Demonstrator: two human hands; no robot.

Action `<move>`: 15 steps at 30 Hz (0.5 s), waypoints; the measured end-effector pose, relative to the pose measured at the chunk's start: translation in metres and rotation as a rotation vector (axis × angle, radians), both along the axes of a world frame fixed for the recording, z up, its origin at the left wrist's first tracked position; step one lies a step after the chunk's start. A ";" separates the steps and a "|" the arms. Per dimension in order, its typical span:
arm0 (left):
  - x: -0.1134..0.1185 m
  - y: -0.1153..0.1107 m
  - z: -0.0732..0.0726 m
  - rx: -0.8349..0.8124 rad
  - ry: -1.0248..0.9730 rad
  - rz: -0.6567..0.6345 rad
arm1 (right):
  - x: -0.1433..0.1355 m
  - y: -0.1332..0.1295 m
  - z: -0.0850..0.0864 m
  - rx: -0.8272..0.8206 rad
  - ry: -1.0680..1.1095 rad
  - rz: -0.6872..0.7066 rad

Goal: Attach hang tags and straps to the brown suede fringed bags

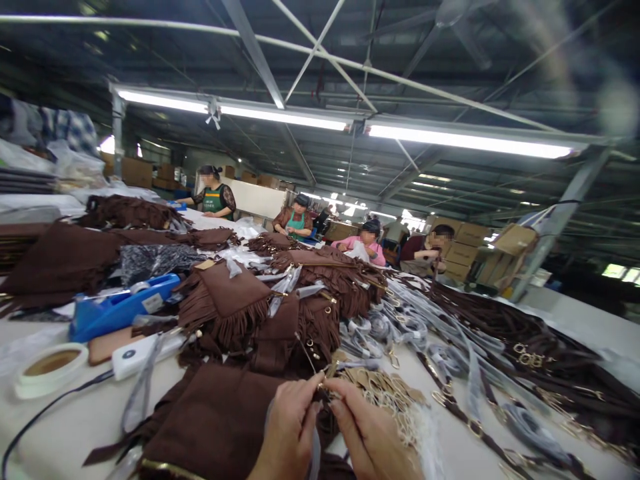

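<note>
Both hands meet at the lower middle of the head view, fingertips pinched close together. My left hand [293, 423] and my right hand [367, 427] grip a small metal piece [323, 385], partly hidden by the fingers. Under and beside my left hand lies a brown bag [215, 417] with a gold zipper along its near edge. Clear plastic shows by the left wrist. Just beyond the fingertips are fringed brown bags [295, 327]. Many tan tags with looped cords [387, 390] lie right beside my right hand.
A blue tape dispenser [125, 307], a tape roll [53, 370] and a white device [145, 353] with a cable are at left. Brown straps with gold clasps [470, 423] cover the right side. Several people sit across the table, below tube lights on a metal frame.
</note>
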State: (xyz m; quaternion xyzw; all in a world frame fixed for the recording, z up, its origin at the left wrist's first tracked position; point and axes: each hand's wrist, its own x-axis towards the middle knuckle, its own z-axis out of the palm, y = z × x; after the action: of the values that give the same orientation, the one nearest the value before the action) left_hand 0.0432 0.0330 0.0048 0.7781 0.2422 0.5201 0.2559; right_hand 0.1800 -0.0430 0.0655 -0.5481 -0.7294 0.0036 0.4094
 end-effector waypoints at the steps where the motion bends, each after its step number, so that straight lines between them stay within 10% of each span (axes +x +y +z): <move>1: 0.003 0.000 -0.003 0.053 0.011 0.003 | 0.001 0.004 0.000 -0.003 -0.035 -0.009; 9: 0.020 -0.002 -0.020 0.221 0.056 0.059 | 0.007 0.041 -0.018 0.141 -0.144 -0.148; 15: 0.017 -0.010 -0.005 0.268 0.124 0.102 | 0.004 0.047 -0.011 0.095 -0.064 -0.141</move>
State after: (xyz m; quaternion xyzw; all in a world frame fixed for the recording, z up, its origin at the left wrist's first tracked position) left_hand 0.0599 0.0234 0.0000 0.8226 0.2251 0.5109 0.1078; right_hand 0.1841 0.0045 0.0547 -0.5778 -0.7011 -0.0771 0.4107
